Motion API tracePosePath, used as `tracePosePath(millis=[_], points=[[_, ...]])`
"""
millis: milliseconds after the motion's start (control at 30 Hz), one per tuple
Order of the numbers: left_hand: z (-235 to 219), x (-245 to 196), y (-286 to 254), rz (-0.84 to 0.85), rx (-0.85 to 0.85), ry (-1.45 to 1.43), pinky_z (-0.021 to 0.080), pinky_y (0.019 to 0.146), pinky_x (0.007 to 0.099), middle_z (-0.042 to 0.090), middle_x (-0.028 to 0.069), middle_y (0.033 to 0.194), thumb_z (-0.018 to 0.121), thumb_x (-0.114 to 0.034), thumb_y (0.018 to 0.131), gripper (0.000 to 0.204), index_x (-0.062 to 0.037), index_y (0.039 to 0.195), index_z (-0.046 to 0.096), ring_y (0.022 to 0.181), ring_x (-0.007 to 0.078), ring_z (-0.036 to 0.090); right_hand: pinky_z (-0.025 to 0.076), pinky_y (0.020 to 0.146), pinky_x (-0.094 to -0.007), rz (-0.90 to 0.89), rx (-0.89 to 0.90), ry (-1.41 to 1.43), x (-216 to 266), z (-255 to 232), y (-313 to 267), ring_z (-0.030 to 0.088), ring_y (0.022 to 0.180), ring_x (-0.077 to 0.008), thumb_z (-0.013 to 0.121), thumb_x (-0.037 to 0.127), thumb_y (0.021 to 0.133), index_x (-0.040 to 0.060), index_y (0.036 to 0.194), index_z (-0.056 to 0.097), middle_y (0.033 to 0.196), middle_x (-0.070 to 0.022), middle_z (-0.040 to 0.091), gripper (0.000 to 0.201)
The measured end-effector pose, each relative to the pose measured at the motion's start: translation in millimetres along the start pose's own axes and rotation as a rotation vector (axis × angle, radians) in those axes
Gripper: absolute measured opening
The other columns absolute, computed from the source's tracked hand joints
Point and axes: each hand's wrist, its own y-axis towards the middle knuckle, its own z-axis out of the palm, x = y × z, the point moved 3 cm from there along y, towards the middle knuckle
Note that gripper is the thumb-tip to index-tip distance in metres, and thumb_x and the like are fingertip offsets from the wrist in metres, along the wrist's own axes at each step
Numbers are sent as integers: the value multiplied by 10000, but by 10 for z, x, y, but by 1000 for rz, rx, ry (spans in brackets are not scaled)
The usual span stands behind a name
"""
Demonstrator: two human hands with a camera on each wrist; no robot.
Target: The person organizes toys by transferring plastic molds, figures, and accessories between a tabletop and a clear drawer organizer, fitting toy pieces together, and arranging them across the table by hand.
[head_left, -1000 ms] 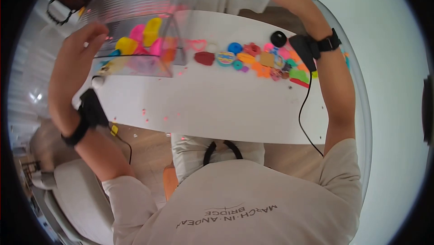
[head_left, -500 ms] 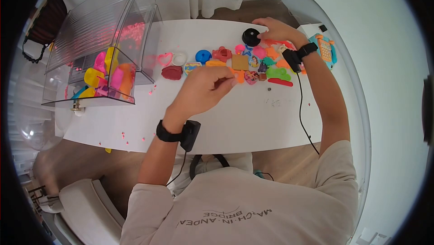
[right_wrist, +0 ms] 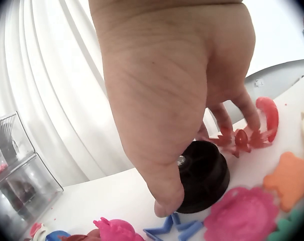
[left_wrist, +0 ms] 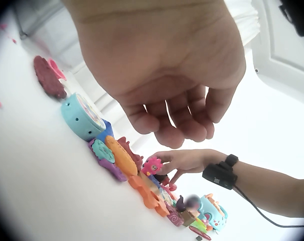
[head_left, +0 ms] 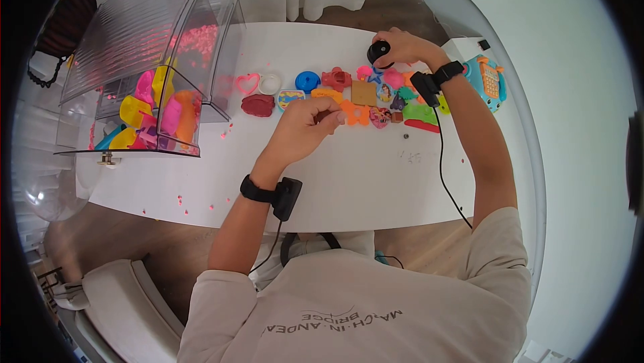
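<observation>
My right hand [head_left: 410,48] grips a black round wheel-like piece [right_wrist: 206,175] at the far side of the white table [head_left: 335,182]. In the right wrist view the thumb lies along its near side; the other fingers are partly hidden behind it. Close by are a blue star-shaped outline [right_wrist: 174,230], a pink flower-edged piece [right_wrist: 242,213], an orange piece [right_wrist: 291,182] and a red piece [right_wrist: 242,141]. With fingers loosely bent and nothing in them, my left hand [head_left: 300,130] hovers by an orange flower-like piece [head_left: 355,113] and a turquoise round box [left_wrist: 81,118].
Clear plastic drawers [head_left: 218,88] at the left hold pink bits and yellow, pink and orange toys. A blue toy telephone [head_left: 484,81] stands at the right. Pink crumbs [head_left: 180,201] lie near the front edge; a dark red lump [head_left: 257,105] sits left of the toys.
My left hand has come from the drawers rightward to above the toys. My right hand has come down from the upper edge to the black piece and now grips it, tilted.
</observation>
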Motion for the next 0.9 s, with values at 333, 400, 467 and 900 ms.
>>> tracePosePath(millis=[333,400,467,900], points=[[-63,39,-23,15,2,-90,468,638,237,618,-1,786,632,-90,1001,115,3,944,669,685,67,553,517,946,-380,-11,-64,317,-481,-164,139,659,1085,-307,730,463,893,40,1325,613,1201,-173,670,616],[-82,42,-29,17,-5,-86,464,643,235,610,-6,779,644,-138,1014,159,-1,939,673,687,67,550,536,904,-415,-8,-419,265,-988,-90,262,688,988,-356,690,407,944,23,1296,630,1073,-190,728,524],[-79,53,-26,23,-7,-96,463,644,234,606,-9,775,647,-156,1018,176,-2,937,675,686,66,549,533,912,-421,-18,-407,215,-1320,117,303,684,1003,-360,689,369,941,38,1296,631,1099,-189,722,489],[-101,50,-33,2,-72,-208,439,627,233,604,-4,742,634,-170,1022,187,-17,925,679,668,75,546,466,916,-359,-90,-166,336,-638,26,-190,584,970,-233,790,263,848,141,1461,535,932,-47,616,675]])
